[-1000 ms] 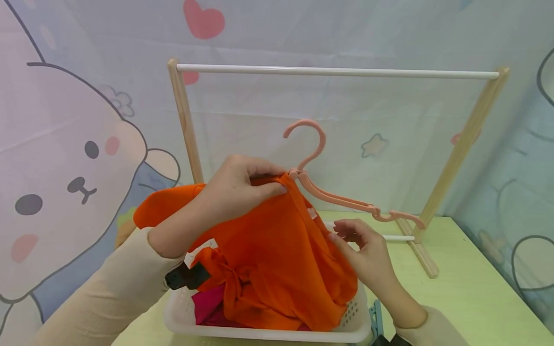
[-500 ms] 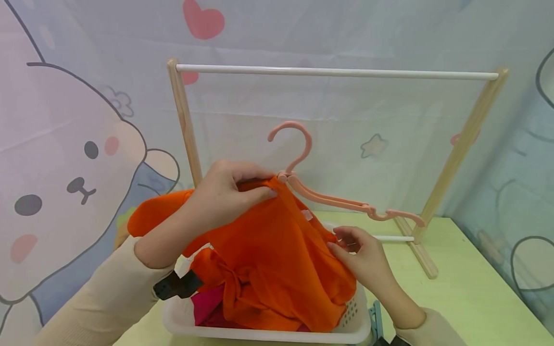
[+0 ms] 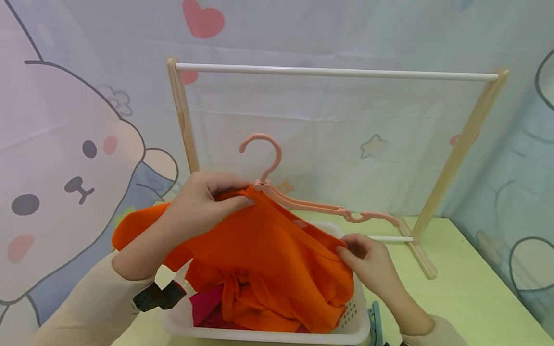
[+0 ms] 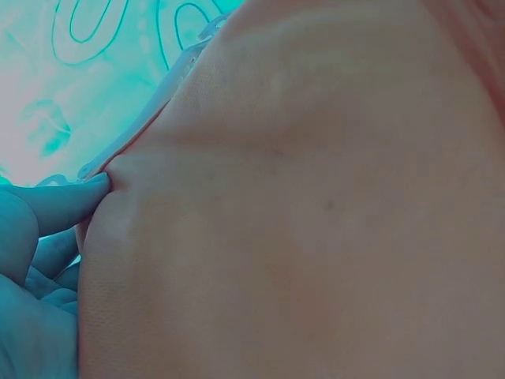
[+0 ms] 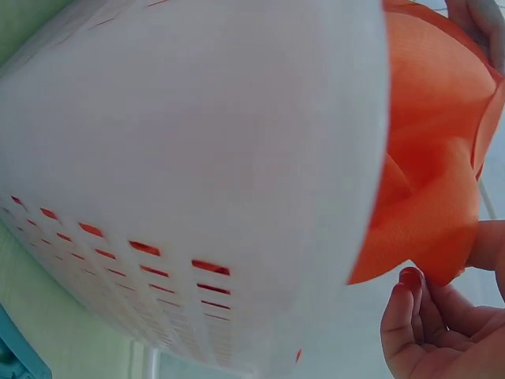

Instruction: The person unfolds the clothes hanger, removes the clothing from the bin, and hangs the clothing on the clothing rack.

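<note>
An orange garment (image 3: 277, 259) with a wide neckline spreads over the basket, its lower part bunched inside. At the neckline's left side, my left hand (image 3: 201, 209) pinches the cloth between thumb and fingers, right beside the joint of a pink hanger (image 3: 303, 206). The hanger's hook points up; its right arm extends outside the cloth, over the neckline, and its left arm is hidden. My right hand (image 3: 374, 264) pinches the neckline's other end. The left wrist view shows the garment (image 4: 276, 237) close up; in the right wrist view cloth meets the right fingertips.
The white perforated basket (image 3: 259, 336) also holds magenta cloth (image 3: 207, 305). A teal plastic piece (image 3: 375, 322) lies beside it on the light green table (image 3: 480, 283). Behind stands a wooden rack with a white bar (image 3: 337, 72). A printed curtain (image 3: 329, 29) forms the backdrop.
My left hand has moved left and down, taking the hanger and neckline with it. My right hand has shifted slightly right and down, and the neckline is stretched wider between the hands.
</note>
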